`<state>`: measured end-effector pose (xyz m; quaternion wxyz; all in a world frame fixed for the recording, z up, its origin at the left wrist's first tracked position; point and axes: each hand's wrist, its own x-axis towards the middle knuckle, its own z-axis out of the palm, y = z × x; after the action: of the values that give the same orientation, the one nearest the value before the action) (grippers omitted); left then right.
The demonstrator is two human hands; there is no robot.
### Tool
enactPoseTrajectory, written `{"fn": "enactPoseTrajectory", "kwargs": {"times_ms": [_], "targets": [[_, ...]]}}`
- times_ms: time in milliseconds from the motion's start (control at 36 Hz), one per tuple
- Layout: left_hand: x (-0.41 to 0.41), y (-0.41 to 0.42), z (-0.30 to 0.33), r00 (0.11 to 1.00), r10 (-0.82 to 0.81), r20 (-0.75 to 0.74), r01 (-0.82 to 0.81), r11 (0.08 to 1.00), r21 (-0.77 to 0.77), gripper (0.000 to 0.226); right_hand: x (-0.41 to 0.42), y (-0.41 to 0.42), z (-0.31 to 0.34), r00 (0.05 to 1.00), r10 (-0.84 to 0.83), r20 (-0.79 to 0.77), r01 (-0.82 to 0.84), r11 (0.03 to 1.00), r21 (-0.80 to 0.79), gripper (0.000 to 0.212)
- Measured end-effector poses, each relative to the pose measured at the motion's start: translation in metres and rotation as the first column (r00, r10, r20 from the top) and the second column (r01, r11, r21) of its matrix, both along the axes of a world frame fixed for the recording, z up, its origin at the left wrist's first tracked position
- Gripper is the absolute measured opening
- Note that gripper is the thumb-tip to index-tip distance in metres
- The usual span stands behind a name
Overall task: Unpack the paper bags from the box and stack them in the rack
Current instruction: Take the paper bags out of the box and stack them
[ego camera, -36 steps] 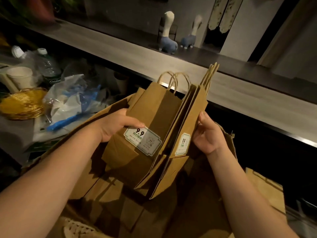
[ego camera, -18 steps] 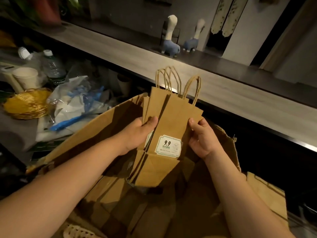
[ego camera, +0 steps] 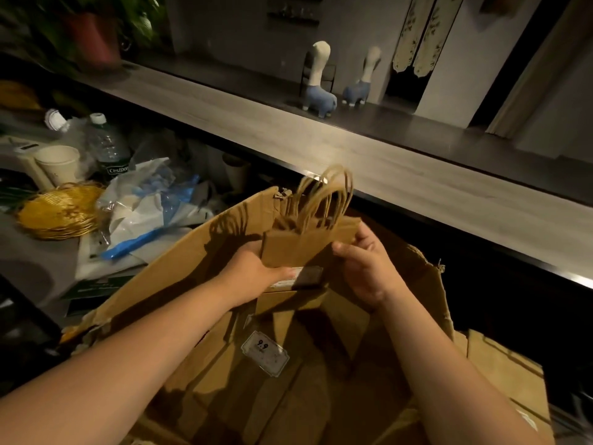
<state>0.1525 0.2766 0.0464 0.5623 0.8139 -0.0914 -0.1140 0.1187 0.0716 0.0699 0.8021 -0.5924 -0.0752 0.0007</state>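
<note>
Since half a second ago the bundle of paper bags has tipped away from the camera: then it stood nearly upright with its white label facing up, now it lies flatter, handles pointing toward the counter, and the label is mostly tucked under the near edge. The bundle is held over the open cardboard box, between the two hands. The left hand grips its left edge, fingers reaching under the bags and out of sight, thumb lying along the near side. The right hand grips the right edge, thumb on top, fingers curled round the far corner.

How many bags make up the bundle cannot be counted; the twisted handles blur together just beyond the fingertips. Below the wrists more flat bags lie in the box in deep shadow, one showing a white label printed 9.9. The forearms cover much of the box's near side, and its bottom edge is cut off.

Beyond the fingertips runs a long pale counter with two blue-and-white animal figures on it. Left of the left hand, past the box flap, lie crumpled plastic wrappers, a golden wire basket, a paper cup and a water bottle. No rack can be made out.
</note>
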Motion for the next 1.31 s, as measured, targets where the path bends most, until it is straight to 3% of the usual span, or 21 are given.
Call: {"fn": "enactPoseTrajectory", "kwargs": {"times_ms": [83, 167, 250, 361, 444, 611, 722, 861, 1194, 1306], "targets": [[-0.002, 0.004, -0.003, 0.998, -0.026, -0.063, 0.027, 0.999, 0.018, 0.030, 0.000, 0.002, -0.006, 0.999, 0.025, -0.025, -0.029, 0.986, -0.167, 0.022], [-0.001, 0.008, -0.013, 0.974, -0.138, -0.179, 0.156, 0.984, 0.090, 0.029, 0.001, 0.005, -0.015, 0.993, -0.021, -0.114, -0.021, 0.935, -0.353, 0.028], [-0.001, 0.007, -0.022, 0.959, -0.075, -0.272, 0.106, 0.989, 0.100, 0.036, 0.001, 0.007, -0.022, 0.978, -0.063, -0.200, -0.030, 0.902, -0.431, 0.031], [-0.004, 0.001, -0.029, 0.948, -0.004, -0.320, 0.020, 0.999, 0.046, 0.035, 0.001, 0.010, -0.024, 0.970, -0.072, -0.230, -0.043, 0.887, -0.459, 0.033], [-0.001, 0.000, -0.025, 0.962, 0.033, -0.271, -0.024, 0.999, 0.036, 0.024, -0.001, 0.010, -0.024, 0.977, -0.113, -0.179, 0.018, 0.887, -0.462, 0.032], [0.013, 0.006, -0.008, 0.981, 0.074, -0.178, -0.085, 0.995, -0.054, 0.019, 0.001, 0.004, -0.019, 0.978, -0.201, -0.058, 0.173, 0.933, -0.316, 0.025], [0.016, 0.010, -0.015, 0.956, 0.038, -0.290, -0.065, 0.995, -0.081, 0.031, 0.002, 0.007, -0.024, 0.965, -0.190, -0.183, 0.098, 0.902, -0.421, 0.028], [0.015, 0.003, -0.025, 0.934, 0.001, -0.358, -0.054, 0.989, -0.137, 0.035, 0.000, 0.014, -0.034, 0.918, -0.185, -0.350, -0.025, 0.854, -0.519, 0.059], [0.018, 0.000, -0.031, 0.896, 0.005, -0.444, -0.119, 0.966, -0.228, 0.043, -0.001, 0.015, -0.033, 0.913, -0.157, -0.378, -0.064, 0.858, -0.510, 0.052], [0.018, 0.000, -0.026, 0.887, -0.015, -0.461, -0.117, 0.959, -0.257, 0.041, -0.001, 0.013, -0.033, 0.915, -0.138, -0.378, -0.038, 0.905, -0.423, 0.051]]}}
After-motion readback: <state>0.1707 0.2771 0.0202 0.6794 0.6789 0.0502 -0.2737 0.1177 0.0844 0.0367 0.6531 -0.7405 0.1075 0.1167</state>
